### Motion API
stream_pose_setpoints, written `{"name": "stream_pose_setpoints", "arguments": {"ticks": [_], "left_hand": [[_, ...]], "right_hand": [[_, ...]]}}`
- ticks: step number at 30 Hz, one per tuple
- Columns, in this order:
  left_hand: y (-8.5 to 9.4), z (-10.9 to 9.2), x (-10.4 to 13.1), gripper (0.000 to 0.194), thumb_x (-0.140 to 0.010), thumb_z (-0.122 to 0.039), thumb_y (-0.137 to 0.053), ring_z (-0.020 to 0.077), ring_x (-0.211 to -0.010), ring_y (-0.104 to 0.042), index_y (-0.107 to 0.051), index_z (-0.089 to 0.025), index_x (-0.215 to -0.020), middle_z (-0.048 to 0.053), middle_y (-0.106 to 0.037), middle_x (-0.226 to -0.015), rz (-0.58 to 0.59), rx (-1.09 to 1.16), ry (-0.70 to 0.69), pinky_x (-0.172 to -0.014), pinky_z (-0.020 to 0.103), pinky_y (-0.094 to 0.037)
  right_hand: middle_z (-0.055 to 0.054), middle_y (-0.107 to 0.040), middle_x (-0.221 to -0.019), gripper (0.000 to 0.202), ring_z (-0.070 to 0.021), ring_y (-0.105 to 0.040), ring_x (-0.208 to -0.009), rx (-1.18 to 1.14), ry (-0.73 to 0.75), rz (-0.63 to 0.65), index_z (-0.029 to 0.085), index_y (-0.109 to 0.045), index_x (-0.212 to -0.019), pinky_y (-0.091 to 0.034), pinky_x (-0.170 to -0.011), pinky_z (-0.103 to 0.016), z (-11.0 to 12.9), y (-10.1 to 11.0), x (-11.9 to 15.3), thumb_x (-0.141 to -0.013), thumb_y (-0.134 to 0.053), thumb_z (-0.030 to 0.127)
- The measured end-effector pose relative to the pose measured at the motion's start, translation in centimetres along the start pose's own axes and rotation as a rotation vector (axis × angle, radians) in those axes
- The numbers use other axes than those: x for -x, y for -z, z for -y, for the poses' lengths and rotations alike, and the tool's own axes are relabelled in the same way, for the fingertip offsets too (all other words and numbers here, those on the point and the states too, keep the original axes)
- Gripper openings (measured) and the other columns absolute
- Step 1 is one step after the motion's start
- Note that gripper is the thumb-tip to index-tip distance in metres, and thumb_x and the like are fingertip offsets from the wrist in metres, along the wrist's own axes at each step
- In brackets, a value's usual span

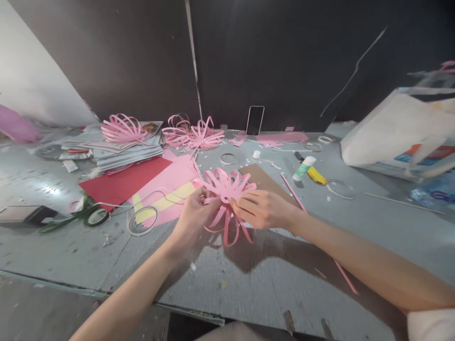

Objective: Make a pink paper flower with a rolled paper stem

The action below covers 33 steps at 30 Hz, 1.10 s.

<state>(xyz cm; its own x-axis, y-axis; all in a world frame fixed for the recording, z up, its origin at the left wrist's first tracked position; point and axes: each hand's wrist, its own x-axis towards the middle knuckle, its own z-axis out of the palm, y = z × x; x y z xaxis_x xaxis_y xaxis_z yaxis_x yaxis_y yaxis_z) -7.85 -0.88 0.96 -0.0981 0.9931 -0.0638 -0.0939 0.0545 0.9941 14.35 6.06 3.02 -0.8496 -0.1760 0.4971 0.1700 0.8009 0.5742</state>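
A pink paper flower (225, 188) made of looped strips is held just above the front middle of the table. My left hand (197, 208) is closed on its left side, thumb near the centre. From the right, my right hand (261, 208) pinches the flower beside the small dark ring-shaped spot at its middle. Several loops hang down below the fingers. Behind the flower lies a brown card (266, 177), partly covered by my right hand. A thin pink stick (293, 192) passes under my right forearm.
More pink paper flowers (204, 135) stand at the back, one on a paper stack (128, 154). Red paper (124, 182) and green-handled scissors (71, 220) lie left. A glue stick (304, 168), yellow cutter (316, 176) and white bag (398, 132) are right; a phone (255, 120) leans behind.
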Motion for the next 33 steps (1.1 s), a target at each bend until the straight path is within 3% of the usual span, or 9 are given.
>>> {"name": "stream_pose_setpoints", "arguments": {"ticks": [5, 16, 26, 33], "left_hand": [[0.02, -0.27, 0.14, 0.028, -0.082, -0.04, -0.086, 0.0171, -0.063, -0.065, -0.066, -0.023, -0.092, 0.001, -0.068, -0.075, 0.009, 0.0, 0.023, -0.056, 0.029, -0.048], [0.17, 0.16, -0.4, 0.038, -0.082, -0.041, -0.09, 0.0109, -0.059, -0.056, -0.057, -0.022, -0.086, -0.004, -0.061, -0.07, 0.022, 0.097, 0.032, -0.056, 0.025, -0.04], [0.2, -0.3, -0.26, 0.039, -0.086, -0.049, -0.089, 0.0111, -0.061, -0.059, -0.063, -0.02, -0.093, -0.001, -0.066, -0.074, 0.04, 0.107, 0.015, -0.057, 0.023, -0.042], [0.34, -0.14, -0.29, 0.04, -0.083, -0.046, -0.092, 0.0121, -0.064, -0.061, -0.063, -0.019, -0.095, 0.0, -0.067, -0.077, 0.065, 0.11, 0.018, -0.06, 0.024, -0.044]], "right_hand": [[-0.003, -0.069, -0.085, 0.022, -0.0156, -0.066, -0.081, -0.005, 0.003, 0.005, 0.014, -0.072, -0.091, -0.054, -0.072, -0.029, 0.06, -0.15, 0.06, -0.104, -0.061, 0.002], [-0.003, -0.069, -0.084, 0.026, -0.0153, -0.065, -0.079, -0.027, -0.003, 0.002, 0.014, -0.072, -0.091, -0.054, -0.073, -0.028, -0.1, -0.01, -0.06, -0.106, -0.055, 0.001], [-0.003, -0.068, -0.082, 0.025, -0.0151, -0.065, -0.077, -0.041, -0.03, -0.019, 0.013, -0.071, -0.091, -0.053, -0.071, -0.028, -0.03, -0.19, -0.16, -0.106, -0.055, 0.002], [-0.002, -0.068, -0.082, 0.026, -0.0148, -0.066, -0.079, 0.009, -0.013, -0.001, 0.014, -0.073, -0.093, -0.054, -0.072, -0.027, -0.17, -0.14, -0.09, -0.106, -0.055, 0.001]]}}
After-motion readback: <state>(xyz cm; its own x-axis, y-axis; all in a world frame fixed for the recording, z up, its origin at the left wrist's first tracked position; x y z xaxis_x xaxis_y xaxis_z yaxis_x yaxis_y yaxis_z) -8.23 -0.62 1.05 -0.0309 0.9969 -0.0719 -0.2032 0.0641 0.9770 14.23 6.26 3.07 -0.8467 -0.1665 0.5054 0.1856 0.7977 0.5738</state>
